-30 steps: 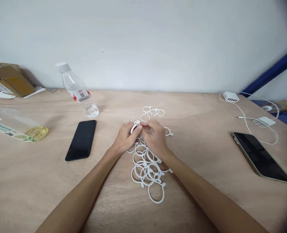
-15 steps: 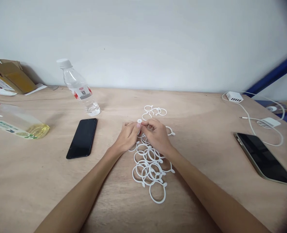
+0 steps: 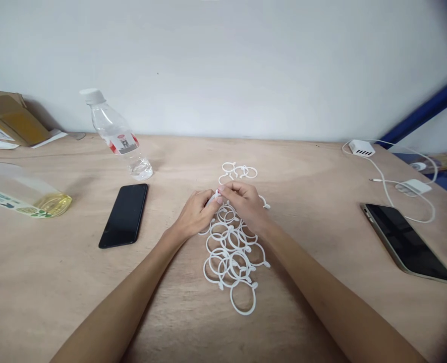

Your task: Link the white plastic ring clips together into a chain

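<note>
My left hand [image 3: 198, 213] and my right hand [image 3: 245, 201] meet over the middle of the wooden table. Their fingers pinch one white plastic ring [image 3: 216, 193] between them; its small knob shows at the fingertips, and the rest is mostly hidden. Below my hands lies a loose pile of white rings [image 3: 231, 242], many overlapping. One ring [image 3: 242, 313] lies at the near end of the pile. Beyond my hands are several more rings [image 3: 250, 172], and another [image 3: 264, 202] shows partly beside my right hand.
A black phone [image 3: 124, 216] and a water bottle [image 3: 122, 138] stand left, with an oil bottle [image 3: 22, 194] and a cardboard box [image 3: 15, 118] farther out. At right are another phone [image 3: 408, 242], a white charger [image 3: 361, 148] and cables.
The ring's knob has turned and sunk a little between the fingertips. My right hand has shifted slightly over it. The whole view has moved a little, with things on the table sitting slightly farther left.
</note>
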### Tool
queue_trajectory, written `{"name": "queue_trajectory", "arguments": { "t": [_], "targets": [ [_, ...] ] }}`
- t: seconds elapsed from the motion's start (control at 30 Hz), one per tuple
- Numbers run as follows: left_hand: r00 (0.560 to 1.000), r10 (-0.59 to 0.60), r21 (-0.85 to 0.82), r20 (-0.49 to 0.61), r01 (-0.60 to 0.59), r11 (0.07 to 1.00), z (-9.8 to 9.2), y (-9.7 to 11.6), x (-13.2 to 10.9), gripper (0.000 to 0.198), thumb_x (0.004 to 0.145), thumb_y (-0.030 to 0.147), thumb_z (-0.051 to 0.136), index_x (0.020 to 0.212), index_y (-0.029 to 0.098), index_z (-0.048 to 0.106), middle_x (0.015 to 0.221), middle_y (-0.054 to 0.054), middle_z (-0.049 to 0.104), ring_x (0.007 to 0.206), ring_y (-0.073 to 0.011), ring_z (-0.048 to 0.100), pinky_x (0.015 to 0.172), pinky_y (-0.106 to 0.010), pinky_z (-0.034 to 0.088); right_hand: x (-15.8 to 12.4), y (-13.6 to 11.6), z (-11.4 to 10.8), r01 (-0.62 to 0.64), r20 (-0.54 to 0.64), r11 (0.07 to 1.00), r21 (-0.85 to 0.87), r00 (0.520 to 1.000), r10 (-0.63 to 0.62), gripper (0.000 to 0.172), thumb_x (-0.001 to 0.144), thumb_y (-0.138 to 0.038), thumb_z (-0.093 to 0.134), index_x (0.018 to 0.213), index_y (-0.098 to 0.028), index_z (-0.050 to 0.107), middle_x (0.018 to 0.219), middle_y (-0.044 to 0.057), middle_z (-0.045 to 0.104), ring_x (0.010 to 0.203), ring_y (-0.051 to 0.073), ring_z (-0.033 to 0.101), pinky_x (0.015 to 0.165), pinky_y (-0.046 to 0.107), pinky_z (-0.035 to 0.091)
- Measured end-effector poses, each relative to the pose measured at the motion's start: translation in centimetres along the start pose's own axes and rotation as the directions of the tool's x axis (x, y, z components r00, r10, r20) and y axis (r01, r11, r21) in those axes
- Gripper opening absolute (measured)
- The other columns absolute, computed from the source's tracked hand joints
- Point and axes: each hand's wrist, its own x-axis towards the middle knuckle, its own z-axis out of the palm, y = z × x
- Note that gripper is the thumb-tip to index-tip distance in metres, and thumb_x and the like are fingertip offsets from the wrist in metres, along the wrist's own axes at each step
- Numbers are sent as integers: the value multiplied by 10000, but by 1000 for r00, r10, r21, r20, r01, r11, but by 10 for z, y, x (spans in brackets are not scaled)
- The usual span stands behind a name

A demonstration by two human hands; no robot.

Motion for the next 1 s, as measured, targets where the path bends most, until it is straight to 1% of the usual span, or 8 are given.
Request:
{"name": "queue_trajectory", "arguments": {
  "t": [0.23, 0.4, 0.5, 0.6, 0.67, 0.77, 0.9, 1.0],
  "targets": [
    [1000, 12, 37, -11, -11, 999, 0, 1, 0, 372, 870, 460, 326, 606, 201, 369, 600, 12, 453, 627, -158, 464, 640, -303, 391, 0, 4, 0, 72, -8, 995, -68, 997, -73, 305, 783, -429, 599, 610, -181, 562, 604, -26, 517, 588, 118, 448, 573, 268, 362],
    [1000, 18, 46, -20, -17, 999, 1, -2, 0, 371, 885, 458, 327, 619, 204, 378, 620, 5, 475, 648, -165, 477, 657, -311, 410, 0, 3, 2, 54, 18, 998, -32, 998, -53, 292, 784, -432, 590, 633, -182, 572, 609, -28, 522, 584, 117, 459, 573, 263, 372],
    [999, 16, 37, -38, -14, 999, 2, -5, 0, 366, 897, 446, 320, 631, 203, 388, 638, -3, 493, 673, -173, 493, 665, -315, 408, 8, 4, -5, 74, -25, 986, -148, 997, -78, 294, 806, -429, 559, 653, -181, 600, 626, -12, 549, 609, 132, 493, 598, 270, 391],
    [997, 46, 76, -54, -42, 996, 3, -6, 0, 359, 902, 427, 331, 620, 207, 368, 635, 2, 473, 664, -169, 477, 659, -311, 388, 23, 4, -18, 123, -111, 847, -516, 972, -209, 207, 805, -323, 561, 688, -170, 638, 701, 26, 608, 688, 158, 532, 670, 287, 401],
    [997, 57, 128, -61, -49, 991, 3, -5, 0, 356, 893, 418, 374, 605, 208, 357, 618, 12, 448, 643, -162, 458, 646, -306, 370, 32, 5, -27, 130, -3, 659, -740, 980, -197, 129, 768, -226, 577, 792, -155, 682, 710, 41, 625, 707, 175, 534, 688, 297, 392],
    [996, 50, 200, -72, -35, 979, 3, -3, -1, 360, 870, 415, 448, 586, 204, 378, 601, 15, 450, 638, -161, 456, 651, -310, 362, 41, 7, -33, 193, 149, 459, -868, 980, -131, 207, 767, -166, 550, 895, -153, 712, 722, 55, 644, 726, 189, 538, 692, 301, 381],
    [996, 71, 260, -54, -54, 964, 3, -2, -2, 383, 845, 493, 522, 605, 198, 478, 618, -3, 529, 704, -183, 504, 715, -332, 380, 40, 8, -31, 248, 218, 367, -897, 968, -122, 175, 795, -178, 532, 768, -180, 705, 700, 60, 645, 768, 211, 542, 697, 312, 373],
    [996, 62, 274, -61, -43, 961, 3, -1, -3, 389, 810, 550, 574, 653, 195, 556, 678, -19, 598, 752, -198, 536, 744, -346, 395, 32, 6, -30, 263, 188, 417, -870, 959, -214, 167, 822, -199, 526, 763, -181, 681, 665, 52, 622, 777, 219, 547, 719, 325, 390]
  ]
}}
